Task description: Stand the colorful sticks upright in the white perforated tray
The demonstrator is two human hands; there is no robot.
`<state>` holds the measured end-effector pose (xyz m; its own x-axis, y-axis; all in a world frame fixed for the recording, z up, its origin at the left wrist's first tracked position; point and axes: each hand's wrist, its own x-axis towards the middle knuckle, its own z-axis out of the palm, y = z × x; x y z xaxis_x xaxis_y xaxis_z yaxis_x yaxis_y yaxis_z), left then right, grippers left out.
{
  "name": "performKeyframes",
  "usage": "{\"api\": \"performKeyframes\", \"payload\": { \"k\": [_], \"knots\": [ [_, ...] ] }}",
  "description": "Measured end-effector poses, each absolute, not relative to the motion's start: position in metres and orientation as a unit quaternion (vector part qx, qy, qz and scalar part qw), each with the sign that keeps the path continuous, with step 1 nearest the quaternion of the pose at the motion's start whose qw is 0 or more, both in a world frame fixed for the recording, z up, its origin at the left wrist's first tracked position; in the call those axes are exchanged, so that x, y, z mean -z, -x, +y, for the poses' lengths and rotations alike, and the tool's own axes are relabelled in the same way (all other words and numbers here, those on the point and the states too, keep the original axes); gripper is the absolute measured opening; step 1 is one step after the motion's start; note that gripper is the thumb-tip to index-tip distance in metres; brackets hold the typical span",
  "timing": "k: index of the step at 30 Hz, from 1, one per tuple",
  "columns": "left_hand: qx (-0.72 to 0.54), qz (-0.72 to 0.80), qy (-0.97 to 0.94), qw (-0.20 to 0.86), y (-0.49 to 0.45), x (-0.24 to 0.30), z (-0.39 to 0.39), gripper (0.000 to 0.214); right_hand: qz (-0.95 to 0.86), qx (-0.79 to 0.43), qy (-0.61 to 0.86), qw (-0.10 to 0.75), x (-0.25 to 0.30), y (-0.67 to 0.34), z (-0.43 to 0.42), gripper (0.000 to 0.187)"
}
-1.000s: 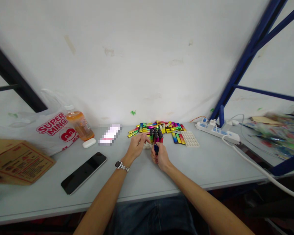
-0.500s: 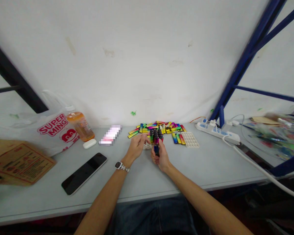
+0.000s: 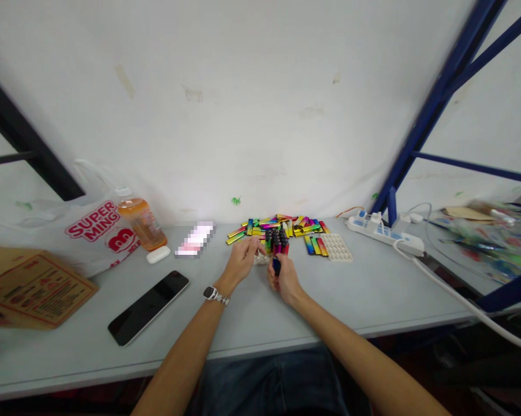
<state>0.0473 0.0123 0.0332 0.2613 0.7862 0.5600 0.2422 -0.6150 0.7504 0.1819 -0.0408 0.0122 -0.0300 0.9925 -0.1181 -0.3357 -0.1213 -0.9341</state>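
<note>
Several lighters point(image 3: 280, 238) with black tops stand upright in a tight cluster over a pale tray point(image 3: 261, 260), most of which is hidden. My right hand point(image 3: 285, 278) is closed around a dark blue lighter point(image 3: 276, 266) at the near side of this cluster. To the left, my left hand point(image 3: 242, 257) has its fingers curled together against the cluster's edge; what they pinch, if anything, is hidden. Behind both hands lies a loose heap of shiny rainbow lighters point(image 3: 310, 229). A few more lighters point(image 3: 316, 246) lie side by side on the right.
A pale tray with rows of small hollows point(image 3: 339, 247) lies right of the lighters. Beyond it is a power strip point(image 3: 386, 234) with a thick white cable. Leftward are a black phone point(image 3: 148, 308), a white earbud case point(image 3: 158, 255), an orange bottle point(image 3: 142, 222) and a cardboard box point(image 3: 39, 289).
My right hand has shifted slightly at the cluster, and less of the dark blue lighter shows above its fingers. My left hand has stayed almost still.
</note>
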Motion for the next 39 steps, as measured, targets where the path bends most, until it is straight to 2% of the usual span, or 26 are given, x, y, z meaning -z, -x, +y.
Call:
{"api": "performKeyframes", "payload": {
  "k": [34,39],
  "knots": [
    [-0.501,0.346,-0.744,0.276,-0.0472,-0.0361,0.0103,0.065,-0.360,-0.641,0.406,0.542,-0.0113,-0.1827,-0.0406,0.047],
    [-0.499,0.349,-0.744,0.276,-0.0473,-0.0371,0.0101,0.065,-0.356,-0.653,0.398,0.537,-0.0102,-0.1836,-0.0405,0.052]
  ]
}}
